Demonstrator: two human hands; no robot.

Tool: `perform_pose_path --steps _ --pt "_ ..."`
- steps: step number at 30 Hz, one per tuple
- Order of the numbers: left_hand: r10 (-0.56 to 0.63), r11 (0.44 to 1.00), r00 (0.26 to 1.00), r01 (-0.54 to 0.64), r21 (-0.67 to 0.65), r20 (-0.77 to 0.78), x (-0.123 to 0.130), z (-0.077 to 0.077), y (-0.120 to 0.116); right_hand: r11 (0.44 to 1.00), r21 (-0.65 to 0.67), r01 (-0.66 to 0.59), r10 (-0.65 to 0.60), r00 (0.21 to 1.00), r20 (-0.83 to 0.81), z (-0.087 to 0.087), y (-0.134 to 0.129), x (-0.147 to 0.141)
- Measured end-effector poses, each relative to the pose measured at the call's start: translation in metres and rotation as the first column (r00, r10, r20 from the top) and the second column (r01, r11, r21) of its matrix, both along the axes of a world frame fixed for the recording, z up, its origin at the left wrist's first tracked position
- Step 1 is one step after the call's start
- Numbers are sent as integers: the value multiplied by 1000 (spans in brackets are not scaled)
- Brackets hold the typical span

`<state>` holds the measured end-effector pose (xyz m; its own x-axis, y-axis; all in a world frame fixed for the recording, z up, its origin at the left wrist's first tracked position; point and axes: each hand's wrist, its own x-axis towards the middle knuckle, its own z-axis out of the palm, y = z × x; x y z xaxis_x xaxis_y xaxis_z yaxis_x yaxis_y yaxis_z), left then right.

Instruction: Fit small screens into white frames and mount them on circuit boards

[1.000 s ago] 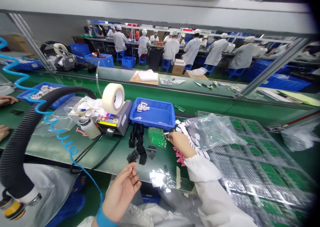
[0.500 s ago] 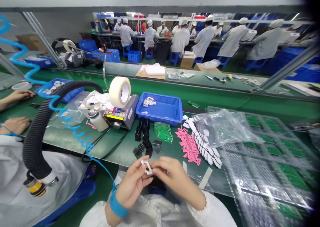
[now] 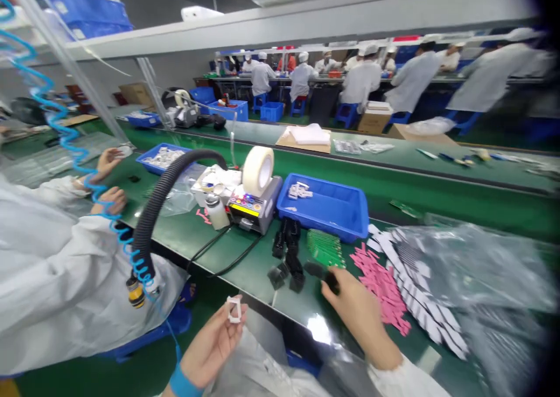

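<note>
My left hand (image 3: 210, 344), with a blue wristband (image 3: 184, 382), holds up a small white plastic frame (image 3: 234, 309), a hollow rectangle with smooth edges, pinched between my fingers (image 3: 223, 327) just past the front edge of the green surface (image 3: 249, 286). My right hand (image 3: 356, 315) reaches across the surface, fingers clamped on a dark matte piece (image 3: 326, 274) (it's blurred, so its exact shape escapes me). Just beside it sit thin green circuit boards (image 3: 326, 248) and a row of black blocks (image 3: 286, 251). To the right lie slim pink strips (image 3: 380, 289), black-and-white strips (image 3: 426, 309) and a crinkled clear plastic bag (image 3: 472, 263). Farther off are a blue plastic tray (image 3: 324, 204) and a paper tape roll (image 3: 258, 170) on its dispenser (image 3: 254, 207). A co-worker's white sleeve (image 3: 56, 268) fills the left.
</note>
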<state>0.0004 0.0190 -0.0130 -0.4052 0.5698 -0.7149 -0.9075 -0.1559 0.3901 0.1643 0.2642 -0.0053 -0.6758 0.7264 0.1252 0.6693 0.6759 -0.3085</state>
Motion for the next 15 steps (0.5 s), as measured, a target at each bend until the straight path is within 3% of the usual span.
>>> perform_pose_path --steps 2,3,4,6,8,10,13,15 --pt "216 976 976 -216 1 17 -26 -8 -26 996 -62 -64 56 990 -132 16 -5 -6" --pt "325 946 946 -325 10 -4 -41 -12 -40 981 -116 -153 124 967 -222 25 -12 -15" --pt "418 908 907 -418 16 -42 -54 -14 -55 944 -180 -277 212 926 -314 33 -23 -27" --pt "510 859 851 -512 15 -124 -78 -15 -83 784 -317 -533 372 813 -449 43 -56 -62" --pt "486 869 854 -495 -2 -183 -93 -14 -104 565 -470 -678 452 731 -511 41 -102 -106" --pt "409 907 884 -422 -11 -229 -99 -12 -117 368 -614 -698 447 712 -541 25 -149 -152" --pt "321 939 902 -343 -27 -288 -99 -11 -124 222 -693 -686 442 704 -555 -7 -206 -208" --pt "318 936 895 -350 -48 -314 -99 -12 -125 182 -726 -663 393 726 -565 -23 -230 -232"
